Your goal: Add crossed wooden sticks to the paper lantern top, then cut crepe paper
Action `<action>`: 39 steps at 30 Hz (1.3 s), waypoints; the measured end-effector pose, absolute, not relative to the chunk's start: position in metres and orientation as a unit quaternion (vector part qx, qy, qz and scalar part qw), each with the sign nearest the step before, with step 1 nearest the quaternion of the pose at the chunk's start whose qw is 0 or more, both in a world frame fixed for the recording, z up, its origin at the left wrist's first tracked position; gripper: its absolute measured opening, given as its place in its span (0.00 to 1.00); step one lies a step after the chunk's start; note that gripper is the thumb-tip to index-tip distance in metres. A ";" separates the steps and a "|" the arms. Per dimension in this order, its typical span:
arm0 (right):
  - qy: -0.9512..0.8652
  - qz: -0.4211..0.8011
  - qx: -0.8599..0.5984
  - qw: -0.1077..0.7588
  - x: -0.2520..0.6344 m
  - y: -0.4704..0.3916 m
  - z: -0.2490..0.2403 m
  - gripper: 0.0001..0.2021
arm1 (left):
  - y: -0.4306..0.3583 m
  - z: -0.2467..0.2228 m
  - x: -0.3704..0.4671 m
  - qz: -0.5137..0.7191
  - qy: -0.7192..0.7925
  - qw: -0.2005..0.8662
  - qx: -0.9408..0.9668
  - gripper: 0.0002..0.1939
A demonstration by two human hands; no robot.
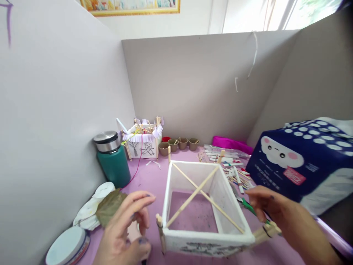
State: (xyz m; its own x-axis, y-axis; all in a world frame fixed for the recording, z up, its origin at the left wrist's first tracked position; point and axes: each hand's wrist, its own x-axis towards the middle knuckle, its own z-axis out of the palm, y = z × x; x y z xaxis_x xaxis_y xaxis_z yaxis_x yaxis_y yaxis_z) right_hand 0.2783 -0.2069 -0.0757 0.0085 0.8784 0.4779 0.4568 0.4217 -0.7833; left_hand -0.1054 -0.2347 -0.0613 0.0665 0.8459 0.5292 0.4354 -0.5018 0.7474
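Grey panels [198, 92] close in the table [146, 180] on its left, back and right, and the widest stretch of purple surface runs between the bottle [114, 167] and the white-sided frame [205, 235]. On the right, the green-handled tool [249, 207], a scatter of pens and sticks [238, 180] and the dark blue pack [317, 169] crowd up beside the frame, narrowing that side. The frame sits on the table between the two hands. The left hand [125, 228] is just off its near left corner post [160, 232], thumb and fingers spread apart, the grip holding nothing. The right hand [273, 206] is just beside the near right post [266, 232], fingers loosely bent around no visible object; whether it touches the post cannot be told. Crossed sticks [197, 189] span the frame's open top, and purple shows through inside. At the back, a decorated box [142, 147] holds thin sticks and coloured strands. Beside it stand small brown pots [164, 149], some with a short stick inside, and a red pot [166, 139]. A round tub [66, 246] at lower left has its white lid on.
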 end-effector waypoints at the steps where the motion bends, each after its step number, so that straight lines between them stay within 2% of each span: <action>1: -0.686 0.218 -0.467 0.513 0.272 -0.221 -0.078 0.20 | -0.238 -0.059 -0.101 0.494 0.441 0.216 0.717 0.22; 3: -0.709 0.196 -0.458 0.498 0.258 -0.241 -0.077 0.13 | -0.241 -0.056 -0.092 0.475 0.429 0.215 0.738 0.18; 9: -0.757 0.131 -0.439 0.466 0.232 -0.256 -0.062 0.13 | -0.241 -0.048 -0.080 0.445 0.443 0.178 0.758 0.09; 12: -0.774 0.128 -0.425 0.452 0.230 -0.254 -0.056 0.10 | -0.240 -0.042 -0.080 0.426 0.440 0.187 0.768 0.06; 15: -0.771 0.139 -0.432 0.447 0.226 -0.242 -0.046 0.05 | -0.230 -0.033 -0.077 0.426 0.437 0.197 0.767 0.06; 18: -0.769 0.147 -0.434 0.445 0.220 -0.215 -0.034 0.08 | -0.207 -0.022 -0.072 0.470 0.459 0.199 0.728 0.06; 22: -0.745 0.166 -0.439 0.474 0.213 -0.163 -0.032 0.11 | -0.164 -0.017 -0.064 0.514 0.463 0.226 0.686 0.09; 27: -0.715 0.233 -0.451 0.480 0.210 -0.121 -0.052 0.14 | -0.132 -0.027 -0.059 0.511 0.473 0.261 0.669 0.15; 31: -0.682 0.264 -0.464 0.500 0.219 -0.120 -0.074 0.26 | -0.136 -0.039 -0.066 0.501 0.521 0.224 0.653 0.26; 33: -0.681 0.259 -0.498 0.470 0.223 -0.124 -0.085 0.25 | -0.142 -0.046 -0.070 0.462 0.577 0.203 0.642 0.27; 37: -0.731 0.218 -0.565 0.313 0.216 -0.136 -0.106 0.11 | -0.149 -0.056 -0.068 0.329 0.637 0.192 0.670 0.18; 39: -0.732 0.162 -0.605 0.269 0.208 -0.141 -0.115 0.09 | -0.149 -0.058 -0.062 0.282 0.654 0.162 0.683 0.17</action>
State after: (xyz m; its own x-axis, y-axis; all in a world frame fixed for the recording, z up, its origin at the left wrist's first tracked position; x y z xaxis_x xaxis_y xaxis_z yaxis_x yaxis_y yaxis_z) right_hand 0.2077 -0.1408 -0.1150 -0.1234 0.9725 0.1973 0.7985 0.2154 -0.5621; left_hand -0.0616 -0.1494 -0.0583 -0.0141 0.9847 0.1736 0.8020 -0.0925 0.5901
